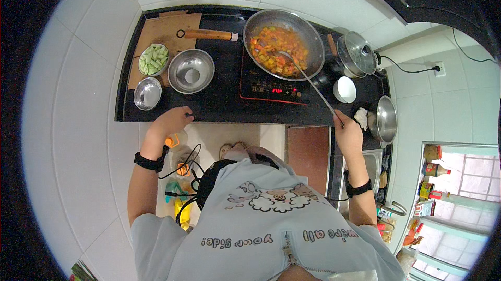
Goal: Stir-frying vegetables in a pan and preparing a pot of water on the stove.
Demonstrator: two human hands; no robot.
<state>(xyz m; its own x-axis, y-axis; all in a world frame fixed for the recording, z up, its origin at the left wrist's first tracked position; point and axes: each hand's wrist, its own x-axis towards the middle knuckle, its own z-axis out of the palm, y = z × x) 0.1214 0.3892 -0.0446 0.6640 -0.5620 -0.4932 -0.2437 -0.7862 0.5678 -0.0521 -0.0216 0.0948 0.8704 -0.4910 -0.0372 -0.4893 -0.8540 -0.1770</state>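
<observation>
My right hand (349,134) is shut on the long metal handle of a ladle or spatula (318,90). Its head dips into chopped orange and green vegetables (280,51) in a wok (314,52) on a lit induction cooker (254,81). The wok's wooden handle (209,35) points left. At the counter's front edge is my left hand (172,119), fingers loosely curled with a small gap at the thumb; I see nothing held in it. Nearest to it are a small steel bowl (148,94) and a larger steel bowl (191,70).
A bowl of cut green vegetables (153,60) sits on cardboard (184,24) at left. To the right stand a glass-lidded pot (358,52), a white bowl (344,90), a crumpled white cloth (361,118) and a steel basin (386,119). Orange-capped bottles (172,141) stand below the counter.
</observation>
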